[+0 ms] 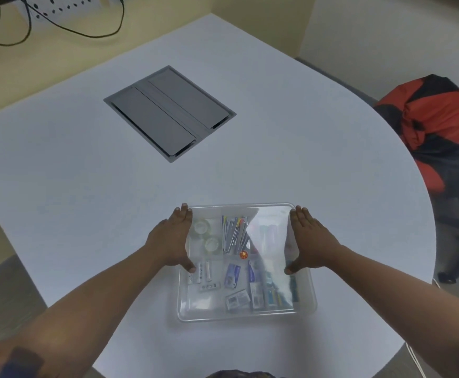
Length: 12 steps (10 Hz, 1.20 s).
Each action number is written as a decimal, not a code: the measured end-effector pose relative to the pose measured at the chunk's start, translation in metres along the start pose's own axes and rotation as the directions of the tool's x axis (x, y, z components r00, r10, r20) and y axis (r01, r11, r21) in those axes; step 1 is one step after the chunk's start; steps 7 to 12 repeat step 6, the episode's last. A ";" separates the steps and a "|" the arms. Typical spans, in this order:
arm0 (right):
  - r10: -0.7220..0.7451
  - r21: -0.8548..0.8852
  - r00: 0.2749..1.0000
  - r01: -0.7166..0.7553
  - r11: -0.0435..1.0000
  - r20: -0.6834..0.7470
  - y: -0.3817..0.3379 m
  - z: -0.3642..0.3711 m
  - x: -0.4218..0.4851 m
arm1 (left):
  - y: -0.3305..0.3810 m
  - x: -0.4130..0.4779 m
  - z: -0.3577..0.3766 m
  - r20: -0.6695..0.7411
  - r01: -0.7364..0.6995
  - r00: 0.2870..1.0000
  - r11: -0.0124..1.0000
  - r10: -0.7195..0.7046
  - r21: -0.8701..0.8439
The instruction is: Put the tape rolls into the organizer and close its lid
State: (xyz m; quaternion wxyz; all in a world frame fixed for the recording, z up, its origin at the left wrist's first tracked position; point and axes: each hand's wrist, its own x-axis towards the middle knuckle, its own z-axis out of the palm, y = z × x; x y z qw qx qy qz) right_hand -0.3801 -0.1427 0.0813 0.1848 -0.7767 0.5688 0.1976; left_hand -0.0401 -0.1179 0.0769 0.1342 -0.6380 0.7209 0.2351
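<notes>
A clear plastic organizer (246,313) sits on the white table near its front edge. Its transparent lid (272,216) lies over the top, held at both side edges. My left hand (172,238) grips the lid's left edge, thumb on top. My right hand (309,241) grips the right edge the same way. Through the lid I see two tape rolls (206,234) in the far-left compartment, one behind the other. Pens, batteries and small packets fill the other compartments.
A grey cable hatch (169,113) is set into the table's middle. A chair with an orange and black bag (438,124) stands at the right beyond the table's curved edge. A power strip with black cables (59,6) lies at the top left.
</notes>
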 end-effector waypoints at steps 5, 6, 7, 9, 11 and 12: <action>0.014 0.034 1.000 -0.013 0.999 -0.015 -0.013 -0.027 -0.012 | 0.024 -0.008 -0.031 -0.049 0.063 0.997 0.989 -0.057 0.131; -0.064 0.011 0.985 0.066 0.998 -0.162 -0.019 -0.045 -0.013 | 0.031 -0.014 -0.046 -0.198 0.024 0.980 0.984 0.012 0.174; -0.064 0.011 0.985 0.066 0.998 -0.162 -0.019 -0.045 -0.013 | 0.031 -0.014 -0.046 -0.198 0.024 0.980 0.984 0.012 0.174; -0.064 0.011 0.985 0.066 0.998 -0.162 -0.019 -0.045 -0.013 | 0.031 -0.014 -0.046 -0.198 0.024 0.980 0.984 0.012 0.174; -0.064 0.011 0.985 0.066 0.998 -0.162 -0.019 -0.045 -0.013 | 0.031 -0.014 -0.046 -0.198 0.024 0.980 0.984 0.012 0.174; -0.064 0.011 0.985 0.066 0.998 -0.162 -0.019 -0.045 -0.013 | 0.031 -0.014 -0.046 -0.198 0.024 0.980 0.984 0.012 0.174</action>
